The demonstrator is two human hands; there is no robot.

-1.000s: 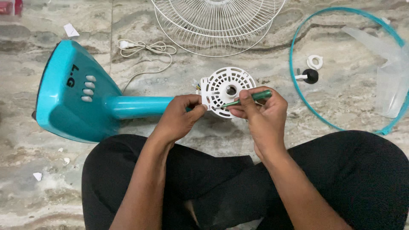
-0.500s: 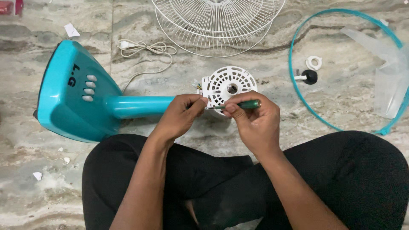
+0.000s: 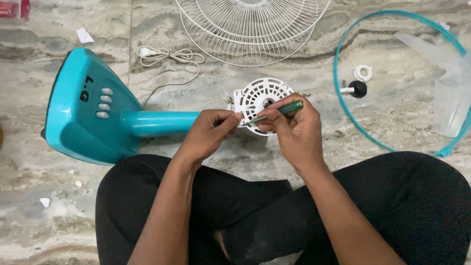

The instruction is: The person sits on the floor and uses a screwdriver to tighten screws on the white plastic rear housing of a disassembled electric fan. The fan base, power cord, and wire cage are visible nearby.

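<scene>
Since the frame a moment ago, the green screwdriver (image 3: 277, 111) has tipped lower and closer to the motor housing (image 3: 262, 102), and my left hand (image 3: 208, 132) has crept up so its fingertips now touch the housing's near-left edge. My right hand (image 3: 294, 130) is closed around the screwdriver's green handle, thumb and forefinger pinching it, shaft slanting down and left toward the spot where my left fingers press. My left hand is curled, fingers nearly shut, gripping the rim of the white, perforated round housing; whether it also pinches a screw I cannot tell.

That housing sits at the end of the teal fan stand (image 3: 93, 110), which lies on its side across the marble floor (image 3: 294, 54), base toward the left edge. To do this well, I judge I should keep the housing steady with my left hand, seat the tip squarely before I turn, and press along the shaft so it does not slip out and skid over the plastic.

Farther out lie the white wire grille (image 3: 252, 29), the coiled power cord (image 3: 169, 56), the teal guard ring (image 3: 338, 93), a black knob (image 3: 358, 89), a white ring nut (image 3: 363, 73) and the clear fan blade (image 3: 449, 98).
</scene>
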